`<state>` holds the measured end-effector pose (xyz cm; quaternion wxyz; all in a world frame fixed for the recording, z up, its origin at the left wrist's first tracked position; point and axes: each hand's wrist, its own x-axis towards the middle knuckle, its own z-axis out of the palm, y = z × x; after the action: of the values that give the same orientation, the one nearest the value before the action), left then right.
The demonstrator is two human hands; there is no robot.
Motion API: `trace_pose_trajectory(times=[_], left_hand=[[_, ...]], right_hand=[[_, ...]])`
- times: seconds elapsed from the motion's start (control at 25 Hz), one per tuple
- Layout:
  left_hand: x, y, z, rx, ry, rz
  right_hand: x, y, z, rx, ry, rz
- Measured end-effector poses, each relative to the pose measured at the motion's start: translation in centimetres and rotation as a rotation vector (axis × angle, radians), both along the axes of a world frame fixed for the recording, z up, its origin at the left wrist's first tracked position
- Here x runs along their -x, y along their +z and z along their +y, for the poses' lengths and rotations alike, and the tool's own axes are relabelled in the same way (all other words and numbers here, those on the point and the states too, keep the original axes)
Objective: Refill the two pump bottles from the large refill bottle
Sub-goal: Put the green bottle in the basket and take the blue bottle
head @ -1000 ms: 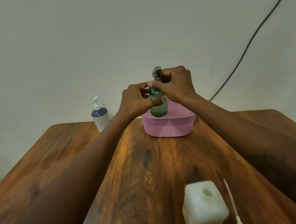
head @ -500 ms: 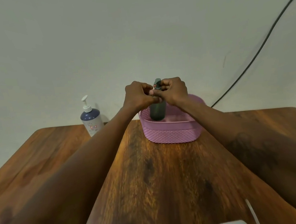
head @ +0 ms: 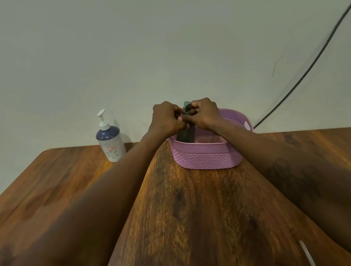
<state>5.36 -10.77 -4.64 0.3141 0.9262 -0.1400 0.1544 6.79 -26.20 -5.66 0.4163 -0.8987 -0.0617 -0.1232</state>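
Wooden table (head: 199,216): two pump bottles, one basket (head: 207,157), two hands.

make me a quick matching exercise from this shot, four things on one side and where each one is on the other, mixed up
Things:
1. dark green pump bottle
2. blue and white pump bottle
3. pink basket
4. black cable

Places:
A. runs slantwise down the wall at the right
B. stands in the basket, both hands at its pump
C. stands on the table at the far edge, left of the basket
D. sits on the table at the far middle

Pairs: 1-B, 2-C, 3-D, 4-A

The left hand and right hand are closed around the green bottle's pump.
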Motion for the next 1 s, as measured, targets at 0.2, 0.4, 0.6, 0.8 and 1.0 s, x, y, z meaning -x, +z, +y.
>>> trace_pose_trajectory(times=[0.2, 0.4, 0.6, 0.8, 1.0], left_hand=[[3.2, -0.1, 3.0, 0.173, 0.09, -0.107], [6.6, -1.2, 10.9, 0.365, 0.518, -0.402], [4.8, -2.7, 15.0, 0.399, 0.665, -0.053], [1.3, -5.9, 16.4, 0.324, 0.511, 0.106], [2.6, -6.1, 16.3, 0.32, 0.541, -0.024]], right_hand=[[1.3, 1.7, 0.0, 0.005, 0.016, 0.045], [4.4, 4.4, 3.6, 0.02, -0.036, -0.378], [5.2, 4.7, 11.1, 0.09, 0.208, -0.376], [3.6, 2.5, 13.7, 0.077, 0.226, -0.27], [3.8, 1.2, 13.7, 0.012, 0.194, -0.174]])
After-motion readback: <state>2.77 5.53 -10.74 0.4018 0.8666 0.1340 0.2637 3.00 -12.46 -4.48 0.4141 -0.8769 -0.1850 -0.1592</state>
